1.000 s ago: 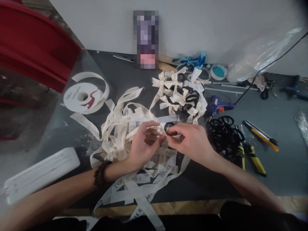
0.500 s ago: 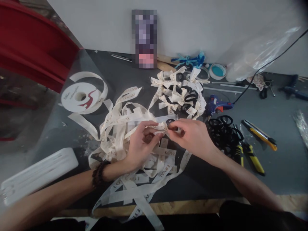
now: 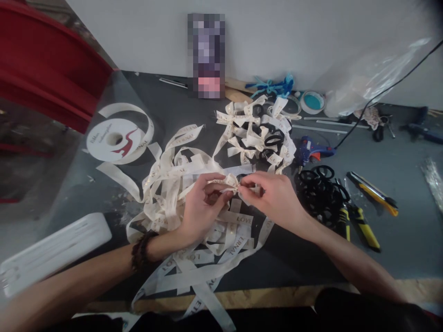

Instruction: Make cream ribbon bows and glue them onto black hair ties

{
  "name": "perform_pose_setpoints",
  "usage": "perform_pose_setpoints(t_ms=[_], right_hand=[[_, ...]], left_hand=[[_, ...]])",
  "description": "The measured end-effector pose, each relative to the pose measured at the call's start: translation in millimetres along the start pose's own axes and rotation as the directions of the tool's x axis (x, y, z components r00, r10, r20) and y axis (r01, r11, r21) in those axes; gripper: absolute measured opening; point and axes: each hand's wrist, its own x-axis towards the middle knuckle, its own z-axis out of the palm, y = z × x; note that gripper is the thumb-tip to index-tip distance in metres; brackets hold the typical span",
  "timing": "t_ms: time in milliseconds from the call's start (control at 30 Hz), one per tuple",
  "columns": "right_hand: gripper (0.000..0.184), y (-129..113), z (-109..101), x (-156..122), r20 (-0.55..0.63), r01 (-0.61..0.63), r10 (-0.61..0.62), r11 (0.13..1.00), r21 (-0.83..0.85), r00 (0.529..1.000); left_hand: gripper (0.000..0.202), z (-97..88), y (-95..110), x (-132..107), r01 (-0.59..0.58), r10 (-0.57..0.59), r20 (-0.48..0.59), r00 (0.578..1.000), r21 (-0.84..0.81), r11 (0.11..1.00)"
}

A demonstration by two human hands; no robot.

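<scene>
My left hand (image 3: 205,203) pinches a folded cream ribbon (image 3: 230,181) printed with gold letters. Close against it, my right hand (image 3: 272,191) has thumb and forefinger closed on the gathered end of the same ribbon. Part of a black hair tie (image 3: 241,176) shows behind the right fingertips; the rest is hidden. Beneath both hands lies a tangle of cut ribbon strips (image 3: 169,203), some reading LOVE and ETERNAL. Just beyond the hands sits a pile of finished ribbon bows (image 3: 242,150) on black hair ties.
A ribbon spool (image 3: 98,138) lies at left, above a white plastic case (image 3: 57,253). To the right are a blue glue gun (image 3: 313,150), black hair ties (image 3: 316,198), yellow-handled pliers (image 3: 367,230) and a utility knife (image 3: 374,196). A blurred upright panel (image 3: 206,55) leans at the back.
The fingertips have shifted slightly around the gathered ribbon, and less of the hair tie shows now. Both hands keep their hold; the view has drifted a little.
</scene>
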Motion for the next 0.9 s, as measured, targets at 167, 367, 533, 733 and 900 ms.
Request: perform_pose_setpoints(t_ms=[167,367,533,733,900], right_hand=[[0.014,6,0,2,-0.004,0.013,-0.013,0.999,-0.043,1.000],[0.012,2,-6,-3,-0.087,0.101,-0.114,0.986,-0.136,0.990],[0.017,-7,-24,-1,-0.215,0.151,-0.197,0.965,-0.214,0.956],[0.025,8,-48,20,-0.307,0.058,-0.199,0.908,-0.415,0.931],[0.029,12,-64,58,-0.248,-0.017,-0.137,0.846,-0.534,0.959]], left_hand=[[0.037,0.3,-1,0,-0.008,0.008,0.007,1.000,0.031,0.999],[0.037,-2.2,-3,0,0.009,-0.009,0.004,1.000,0.029,1.000],[0.032,-2.8,-3,0,0.022,-0.022,0.036,0.999,-0.005,1.000],[0.025,-3.5,-2,-4,-0.116,0.086,0.147,0.985,0.208,0.971],[0.023,-4.1,-1,-7,-0.271,0.177,0.281,0.943,0.341,0.900]])
